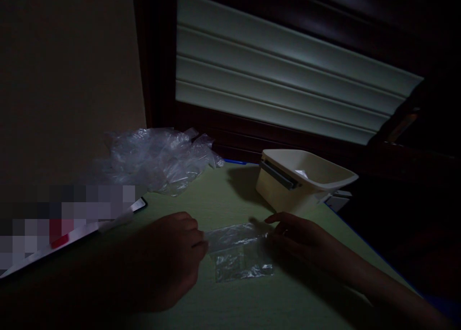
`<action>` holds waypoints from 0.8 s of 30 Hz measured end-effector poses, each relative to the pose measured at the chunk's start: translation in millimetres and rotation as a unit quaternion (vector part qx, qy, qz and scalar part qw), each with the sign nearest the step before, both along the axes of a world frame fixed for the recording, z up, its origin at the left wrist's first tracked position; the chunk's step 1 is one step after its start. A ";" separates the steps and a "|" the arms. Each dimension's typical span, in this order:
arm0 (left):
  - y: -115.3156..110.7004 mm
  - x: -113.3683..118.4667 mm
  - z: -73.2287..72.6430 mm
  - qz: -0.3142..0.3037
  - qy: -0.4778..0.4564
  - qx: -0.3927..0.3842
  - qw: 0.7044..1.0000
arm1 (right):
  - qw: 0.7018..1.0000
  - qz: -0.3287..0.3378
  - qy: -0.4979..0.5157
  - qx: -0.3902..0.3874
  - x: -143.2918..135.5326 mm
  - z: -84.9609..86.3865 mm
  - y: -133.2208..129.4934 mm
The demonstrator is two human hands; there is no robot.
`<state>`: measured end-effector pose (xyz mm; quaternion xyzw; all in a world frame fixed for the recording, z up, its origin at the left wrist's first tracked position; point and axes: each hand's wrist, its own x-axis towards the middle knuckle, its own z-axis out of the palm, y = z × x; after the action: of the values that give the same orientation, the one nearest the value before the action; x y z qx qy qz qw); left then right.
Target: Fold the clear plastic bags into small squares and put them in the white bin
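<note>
A small clear plastic bag [245, 253] lies creased on the tabletop between my two hands. My left hand [169, 260] is closed, knuckles up, with its fingers at the bag's upper left edge; the fingertips are partly hidden. My right hand [298, 234] is at the bag's right end, index finger stretched out and slightly apart from the others. It seems to hold nothing, and its shadow falls on the table beside the bag.
A heap of clear plastic bags [158, 157] lies at the back left by the wall. A cream plastic bin [284, 198] with a dark handle stands at the table's right edge, something pale inside. A flat, dark-edged object [139, 205], partly pixelated, lies left. The light is dim.
</note>
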<state>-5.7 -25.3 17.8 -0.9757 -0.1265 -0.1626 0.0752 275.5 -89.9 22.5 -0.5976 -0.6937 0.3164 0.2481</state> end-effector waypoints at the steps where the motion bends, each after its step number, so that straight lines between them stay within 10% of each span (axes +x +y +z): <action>1: 1.0 0.7 -1.3 -0.002 -0.002 -0.003 1.000 | 1.000 0.003 -0.005 0.009 -2.4 -1.2 0.2; 11: 11.8 2.7 -17.2 -0.001 0.010 0.040 0.999 | 0.993 0.003 -0.099 0.064 -16.5 -8.1 -11.2; 24: 9.9 3.9 -14.9 0.078 -0.071 -0.120 0.987 | 0.973 0.144 -0.090 0.154 -3.0 -12.4 -17.2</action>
<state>-1.9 -15.4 2.8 -0.9507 -0.2257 -0.2092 -0.0397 272.5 -107.1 10.2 -0.4717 -0.8324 0.1831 0.2259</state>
